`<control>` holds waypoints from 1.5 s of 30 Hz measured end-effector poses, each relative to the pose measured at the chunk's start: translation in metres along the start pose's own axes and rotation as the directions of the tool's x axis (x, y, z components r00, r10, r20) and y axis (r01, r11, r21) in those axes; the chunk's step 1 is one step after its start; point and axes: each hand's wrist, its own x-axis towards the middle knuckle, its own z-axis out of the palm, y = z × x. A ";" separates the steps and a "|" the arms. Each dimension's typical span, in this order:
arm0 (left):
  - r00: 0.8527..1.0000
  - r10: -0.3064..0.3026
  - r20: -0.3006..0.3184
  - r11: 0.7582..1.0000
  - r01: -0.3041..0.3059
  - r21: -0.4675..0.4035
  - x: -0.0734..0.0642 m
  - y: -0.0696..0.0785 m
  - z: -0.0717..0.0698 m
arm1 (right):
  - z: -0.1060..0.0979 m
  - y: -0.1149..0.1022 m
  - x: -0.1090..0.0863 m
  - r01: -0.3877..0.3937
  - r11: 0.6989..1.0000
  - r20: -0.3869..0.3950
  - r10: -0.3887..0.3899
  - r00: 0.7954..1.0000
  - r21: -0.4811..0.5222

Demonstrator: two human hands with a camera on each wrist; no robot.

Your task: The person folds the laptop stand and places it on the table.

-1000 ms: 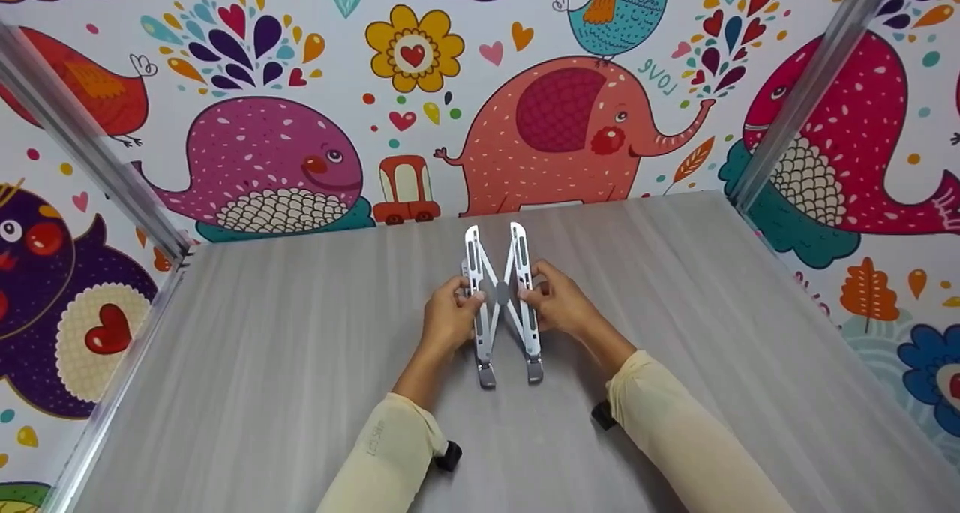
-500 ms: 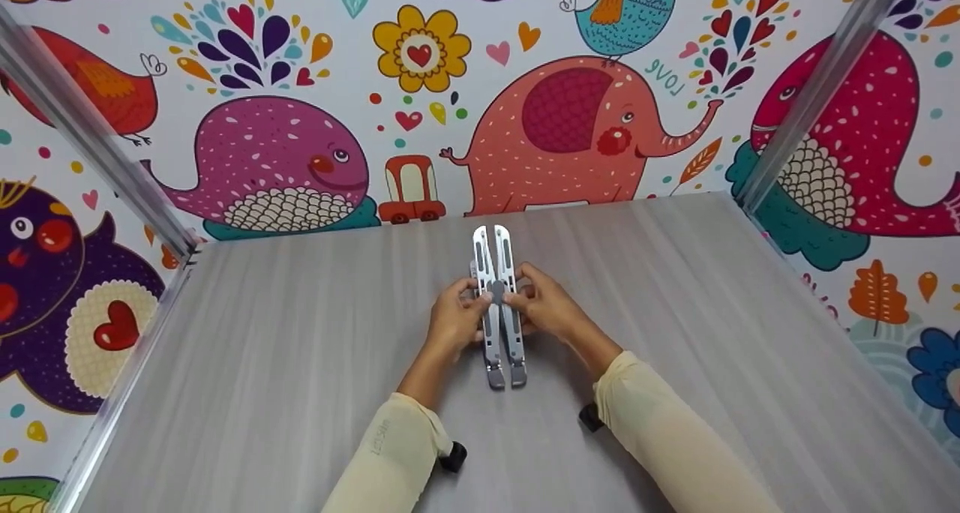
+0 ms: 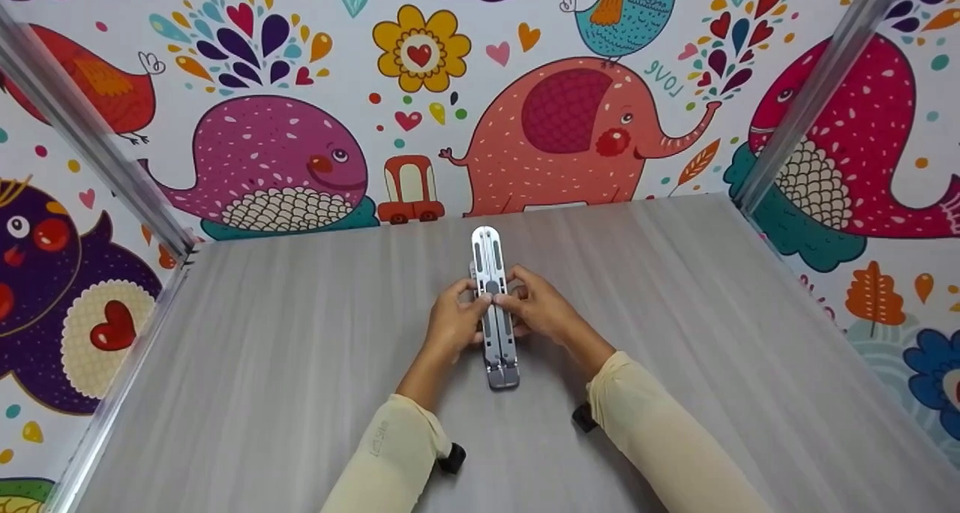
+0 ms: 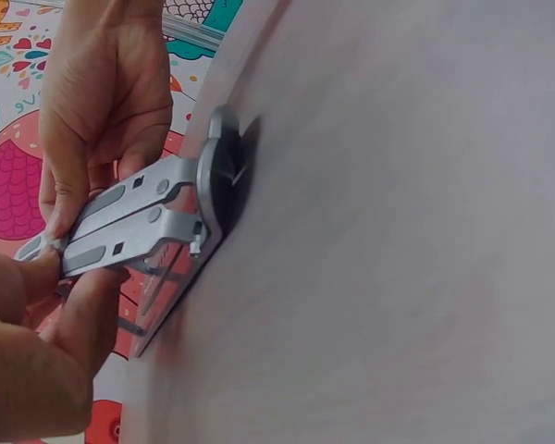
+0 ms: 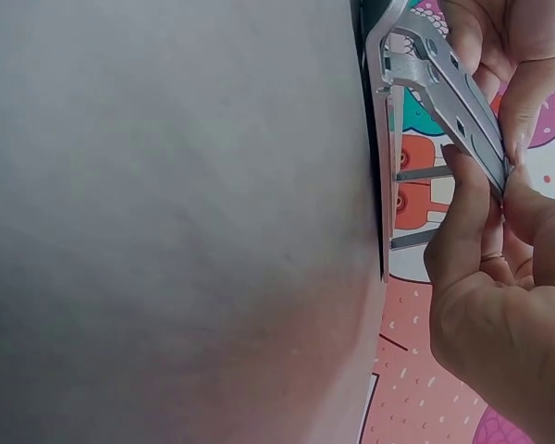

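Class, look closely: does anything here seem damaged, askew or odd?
The stand shows no visible damage, its two halves side by side. What looks odd is the lettering beside the printed elephant: it reads backwards.

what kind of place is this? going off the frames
Likely a small booth set up for tabletop work, though I can't be sure: cartoon-printed walls on three sides, metal posts at the corners, and a grey wood-grain table between them.

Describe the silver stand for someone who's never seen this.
Find the grey table below the cartoon wall. Near its middle, left hand and right hand grip the stand from both sides. Unlike them, it is slotted silver metal, two slim bars side by side.
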 end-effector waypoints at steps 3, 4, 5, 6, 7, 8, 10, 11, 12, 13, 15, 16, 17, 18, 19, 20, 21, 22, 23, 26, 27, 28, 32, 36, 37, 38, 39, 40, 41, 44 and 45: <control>1.000 0.014 -0.017 1.000 -0.013 0.025 -0.001 0.001 0.000 | 0.001 0.000 0.000 -0.001 1.000 -0.002 0.001 1.000 0.007; 0.999 0.019 -0.025 0.999 -0.018 0.036 -0.002 0.001 0.000 | 0.002 0.000 0.001 -0.001 1.000 -0.002 0.001 1.000 0.007; 0.999 0.027 -0.030 0.999 -0.026 0.045 -0.002 0.001 0.001 | 0.002 0.000 0.000 -0.001 1.000 -0.002 0.001 1.000 0.008; 0.999 0.033 -0.034 0.998 -0.031 0.054 -0.003 0.001 0.001 | 0.003 0.001 0.000 -0.001 1.000 -0.002 0.001 1.000 0.007; 0.999 0.038 -0.037 0.997 -0.036 0.063 -0.004 0.001 0.001 | 0.003 0.001 -0.001 0.001 1.000 -0.001 -0.001 1.000 0.006; 0.999 0.039 -0.038 0.997 -0.036 0.067 -0.004 0.001 0.001 | 0.003 0.001 -0.001 0.003 1.000 0.001 -0.003 1.000 0.004; 0.998 0.048 -0.035 0.996 -0.045 0.075 -0.004 0.000 0.002 | 0.002 0.001 -0.001 0.005 1.000 0.001 -0.005 1.000 0.000; 0.998 0.050 -0.032 0.996 -0.048 0.073 -0.003 0.000 0.002 | 0.002 0.001 -0.001 0.005 1.000 -0.001 -0.005 1.000 -0.005; 0.998 0.051 -0.030 0.996 -0.049 0.069 -0.003 0.000 0.002 | 0.001 0.001 -0.001 0.003 1.000 -0.002 -0.003 1.000 -0.010; 0.998 0.053 -0.028 0.996 -0.051 0.068 -0.002 0.000 0.002 | 0.001 0.001 0.000 0.003 1.000 -0.002 -0.003 1.000 -0.016; 0.998 0.061 -0.030 0.996 -0.059 0.069 -0.002 0.000 0.003 | 0.000 0.000 -0.001 0.002 1.000 -0.003 -0.002 1.000 -0.023; 0.998 0.063 -0.031 0.996 -0.061 0.071 -0.001 0.000 0.003 | 0.000 0.000 -0.001 0.001 1.000 -0.004 -0.001 1.000 -0.029; 0.997 0.065 -0.032 0.995 -0.062 0.075 -0.001 0.000 0.003 | 0.000 0.000 -0.001 -0.001 0.999 -0.005 0.000 1.000 -0.033; 0.997 0.067 -0.034 0.995 -0.064 0.082 -0.002 0.000 0.004 | 0.000 0.000 -0.002 -0.003 0.999 -0.006 0.003 1.000 -0.034; 0.997 0.070 -0.034 0.994 -0.067 0.090 -0.002 0.000 0.004 | -0.001 0.000 -0.003 -0.005 0.999 -0.008 0.005 1.000 -0.038; 0.997 0.074 -0.034 0.993 -0.070 0.098 -0.002 -0.001 0.005 | -0.001 -0.001 -0.003 -0.009 0.999 -0.011 0.008 1.000 -0.036; 0.996 0.078 -0.036 0.992 -0.074 0.105 -0.002 -0.001 0.005 | -0.001 0.000 -0.004 -0.011 0.999 -0.013 0.011 1.000 -0.037; 0.996 0.082 -0.038 0.991 -0.078 0.110 -0.003 -0.001 0.006 | -0.001 0.000 -0.004 -0.015 0.999 -0.017 0.014 1.000 -0.039; 0.995 0.094 -0.044 0.988 -0.088 0.127 -0.003 -0.001 0.006 | -0.002 0.000 -0.004 -0.015 0.999 -0.018 0.014 1.000 -0.041; 0.983 0.163 -0.081 0.967 -0.143 0.210 -0.006 -0.002 0.009 | -0.003 -0.001 -0.005 -0.011 0.999 -0.012 0.010 1.000 -0.040; 0.975 0.197 -0.100 0.953 -0.166 0.253 -0.008 -0.002 0.010 | -0.003 -0.002 -0.004 -0.008 0.999 -0.006 0.008 1.000 -0.044; 0.967 0.228 -0.116 0.936 -0.185 0.301 -0.010 -0.003 0.011 | -0.004 -0.003 -0.004 -0.007 0.999 0.001 0.007 1.000 -0.052; 0.940 0.319 -0.123 0.843 -0.222 0.491 -0.024 -0.004 0.018 | -0.007 -0.008 -0.001 0.013 0.994 0.020 -0.011 1.000 -0.105; 0.954 0.290 -0.079 0.751 -0.175 0.637 -0.045 0.003 0.027 | -0.012 -0.014 0.008 0.090 0.972 -0.063 -0.105 0.992 -0.216; 0.961 0.269 -0.068 0.728 -0.156 0.668 -0.051 0.004 0.029 | -0.014 -0.017 0.011 0.113 0.960 -0.093 -0.141 0.986 -0.255; 0.966 0.250 -0.061 0.697 -0.136 0.704 -0.056 0.006 0.032 | -0.016 -0.019 0.013 0.135 0.946 -0.118 -0.176 0.977 -0.296; 0.971 0.233 -0.053 0.664 -0.119 0.738 -0.060 0.007 0.034 | -0.018 -0.022 0.016 0.157 0.926 -0.131 -0.212 0.968 -0.342; 0.974 0.220 -0.046 0.632 -0.107 0.768 -0.065 0.008 0.037 | -0.020 -0.025 0.019 0.175 0.906 -0.135 -0.242 0.961 -0.384; 0.977 0.208 -0.037 0.600 -0.098 0.794 -0.069 0.008 0.040 | -0.022 -0.028 0.021 0.191 0.883 -0.130 -0.270 0.954 -0.428; 0.982 0.188 -0.031 0.505 -0.070 0.860 -0.077 0.008 0.047 | -0.028 -0.040 0.028 0.218 0.825 -0.083 -0.303 0.949 -0.522; 0.982 0.185 -0.033 0.480 -0.061 0.875 -0.079 0.008 0.050 | -0.029 -0.043 0.030 0.219 0.808 -0.062 -0.300 0.952 -0.546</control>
